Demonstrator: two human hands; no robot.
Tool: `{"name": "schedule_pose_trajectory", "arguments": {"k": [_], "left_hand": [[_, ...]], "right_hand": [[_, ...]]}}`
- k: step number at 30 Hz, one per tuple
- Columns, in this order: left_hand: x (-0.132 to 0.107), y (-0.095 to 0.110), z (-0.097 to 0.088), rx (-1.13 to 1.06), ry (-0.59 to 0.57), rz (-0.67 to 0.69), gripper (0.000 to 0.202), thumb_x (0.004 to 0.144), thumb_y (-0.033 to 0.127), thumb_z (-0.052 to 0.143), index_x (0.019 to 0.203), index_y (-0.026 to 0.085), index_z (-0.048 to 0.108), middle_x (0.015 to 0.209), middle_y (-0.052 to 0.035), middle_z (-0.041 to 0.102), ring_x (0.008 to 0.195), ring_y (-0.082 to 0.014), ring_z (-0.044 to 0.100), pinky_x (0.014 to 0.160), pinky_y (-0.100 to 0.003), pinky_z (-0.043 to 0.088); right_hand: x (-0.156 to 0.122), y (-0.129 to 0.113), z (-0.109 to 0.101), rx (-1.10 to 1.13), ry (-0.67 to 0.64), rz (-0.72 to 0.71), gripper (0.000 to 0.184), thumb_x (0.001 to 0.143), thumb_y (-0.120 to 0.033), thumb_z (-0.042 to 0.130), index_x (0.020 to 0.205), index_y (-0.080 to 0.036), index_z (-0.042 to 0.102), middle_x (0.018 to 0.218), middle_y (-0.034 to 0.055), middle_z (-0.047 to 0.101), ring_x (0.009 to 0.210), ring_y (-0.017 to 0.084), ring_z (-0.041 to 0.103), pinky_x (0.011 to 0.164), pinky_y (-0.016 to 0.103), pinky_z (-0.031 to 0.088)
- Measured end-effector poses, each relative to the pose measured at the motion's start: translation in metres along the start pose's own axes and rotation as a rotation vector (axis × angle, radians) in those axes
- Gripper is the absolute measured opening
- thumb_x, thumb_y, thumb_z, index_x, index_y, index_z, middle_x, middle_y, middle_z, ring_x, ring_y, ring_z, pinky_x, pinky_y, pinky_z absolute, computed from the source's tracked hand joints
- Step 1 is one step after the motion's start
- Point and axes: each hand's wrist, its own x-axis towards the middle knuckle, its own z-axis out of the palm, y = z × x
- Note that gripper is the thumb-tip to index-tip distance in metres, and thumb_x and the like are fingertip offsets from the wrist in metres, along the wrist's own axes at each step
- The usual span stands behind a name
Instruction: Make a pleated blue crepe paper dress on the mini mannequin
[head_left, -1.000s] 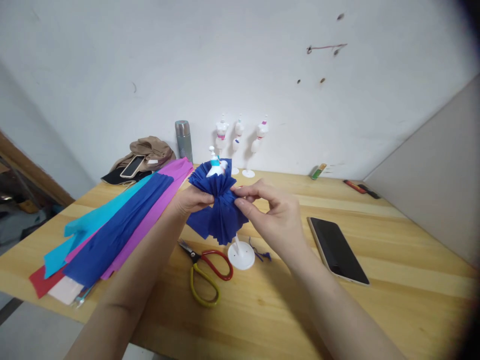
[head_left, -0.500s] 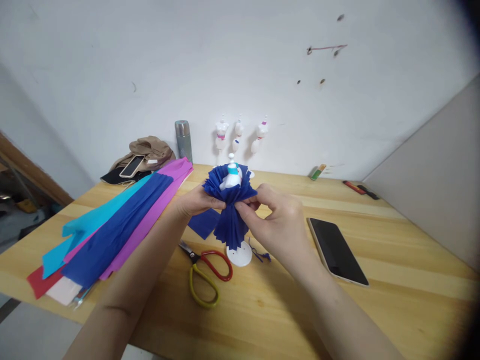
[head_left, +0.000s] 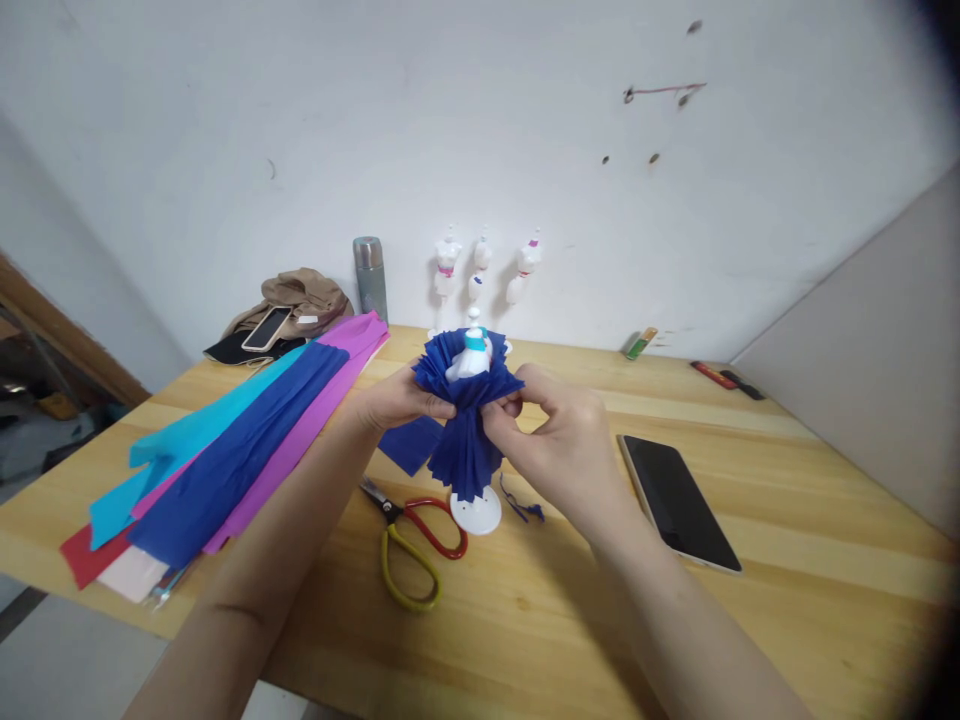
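A small white mannequin [head_left: 470,364] with a turquoise band at its neck stands in front of me on a round white base [head_left: 480,514]. Pleated blue crepe paper [head_left: 465,452] is gathered round its waist, flaring out above and below the pinch. On the left side, my left hand [head_left: 401,397] is closed on the gathered paper, its thumb at the waist. My right hand [head_left: 562,430] pinches the same paper from the right with thumb and fingers. Some fingertips are hidden behind the folds. A flat blue paper piece [head_left: 411,445] lies behind the left wrist.
Scissors [head_left: 390,511] lie near the base, with blue scraps [head_left: 532,512] to its right. A large phone [head_left: 679,500] is at right. Colored paper strips [head_left: 247,450] spread at left. Three more mannequins [head_left: 448,262], a flask [head_left: 370,280] and a brown cloth [head_left: 307,295] are by the wall.
The view has shifted slightly, and the mannequin's top appears tipped a little to the right. Both hands keep their pinch on the blue paper at the waist.
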Motion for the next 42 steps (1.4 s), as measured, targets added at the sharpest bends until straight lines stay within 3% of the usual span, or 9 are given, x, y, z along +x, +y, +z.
{"name": "schedule_pose_trajectory", "arguments": {"k": [6,14,24,37,42], "left_hand": [[0.001,-0.004,-0.004,-0.060,-0.070,-0.011,0.059,0.048,0.034,0.093,0.100,0.018,0.069,0.093,-0.0043,0.072,0.092,-0.0234,0.068,0.090,-0.040,0.052],[0.004,-0.007,-0.004,0.003,-0.017,0.003,0.060,0.053,0.041,0.090,0.103,0.015,0.069,0.100,-0.0093,0.070,0.098,-0.0271,0.066,0.095,-0.045,0.048],[0.004,-0.002,0.004,0.070,-0.007,-0.004,0.043,0.054,0.043,0.089,0.083,0.016,0.071,0.088,-0.0065,0.072,0.091,-0.0245,0.067,0.091,-0.042,0.050],[0.004,-0.001,0.007,0.088,-0.003,-0.009,0.053,0.056,0.039,0.089,0.100,0.016,0.071,0.104,-0.0088,0.073,0.108,-0.0301,0.064,0.097,-0.044,0.049],[0.005,0.004,0.015,0.131,0.006,-0.009,0.046,0.063,0.043,0.084,0.098,0.015,0.072,0.105,-0.0094,0.074,0.108,-0.0295,0.065,0.098,-0.043,0.048]], "right_hand": [[0.001,0.002,-0.001,0.047,-0.058,0.067,0.017,0.074,-0.014,0.052,0.059,-0.022,0.048,0.058,-0.0025,0.053,0.056,0.013,0.052,0.057,0.028,0.041],[0.002,0.004,-0.008,0.041,-0.051,0.077,0.014,0.079,-0.021,0.061,0.066,-0.021,0.058,0.063,-0.0007,0.060,0.059,0.015,0.055,0.060,0.031,0.044],[0.002,0.003,-0.007,-0.004,-0.021,0.023,0.018,0.080,-0.018,0.057,0.063,-0.022,0.053,0.061,-0.0010,0.058,0.059,0.015,0.054,0.059,0.030,0.043],[0.001,0.012,-0.005,-0.001,0.021,0.037,0.016,0.080,-0.024,0.062,0.065,-0.021,0.058,0.062,-0.0001,0.061,0.059,0.016,0.059,0.059,0.030,0.045],[0.003,0.022,-0.002,-0.001,0.082,0.035,0.014,0.077,-0.023,0.063,0.065,-0.022,0.057,0.062,-0.0005,0.062,0.060,0.016,0.059,0.059,0.030,0.045]]}}
